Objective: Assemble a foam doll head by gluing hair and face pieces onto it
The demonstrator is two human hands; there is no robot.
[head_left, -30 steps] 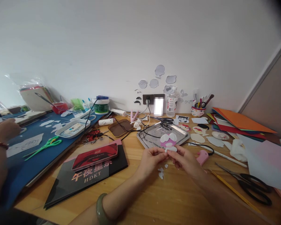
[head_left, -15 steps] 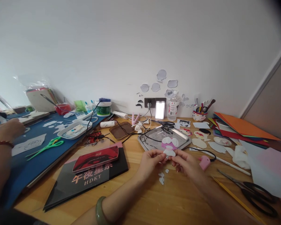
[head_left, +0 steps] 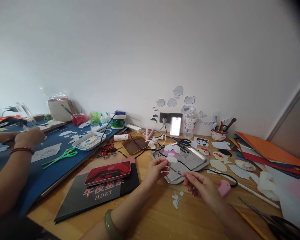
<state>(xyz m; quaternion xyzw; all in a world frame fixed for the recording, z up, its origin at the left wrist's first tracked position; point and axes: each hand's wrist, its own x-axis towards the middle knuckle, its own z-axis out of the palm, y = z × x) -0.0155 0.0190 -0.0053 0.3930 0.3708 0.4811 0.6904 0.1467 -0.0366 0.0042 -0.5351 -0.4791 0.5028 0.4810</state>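
My left hand (head_left: pixel 155 175) pinches the lower edge of a small pink-and-white paper cutout (head_left: pixel 172 152), holding it up in front of the metal tray (head_left: pixel 176 176). To the right, apart from the cutout, my right hand (head_left: pixel 200 185) has its thumb and fingertips pressed together; whatever they may hold is hidden or too small to name. Several small white paper pieces (head_left: pixel 175 201) lie on the wooden table below my hands. A pink glue gun (head_left: pixel 224 188) rests just beyond my right hand, its black cord crossing the tray.
Large black-handled scissors (head_left: pixel 277 220) and a yellow pencil (head_left: pixel 250 221) lie at the front right. Coloured paper sheets (head_left: pixel 272 146) are stacked behind. A red box (head_left: pixel 108 172) sits on a black folder (head_left: pixel 97 196). At far left, a co-worker's hand (head_left: pixel 30 137) is over the blue mat (head_left: pixel 87 160).
My right hand has let go of the paper cutout and drawn away to the right. My left hand still holds the cutout, now farther left. The view has shifted, and the co-worker's hand has moved.
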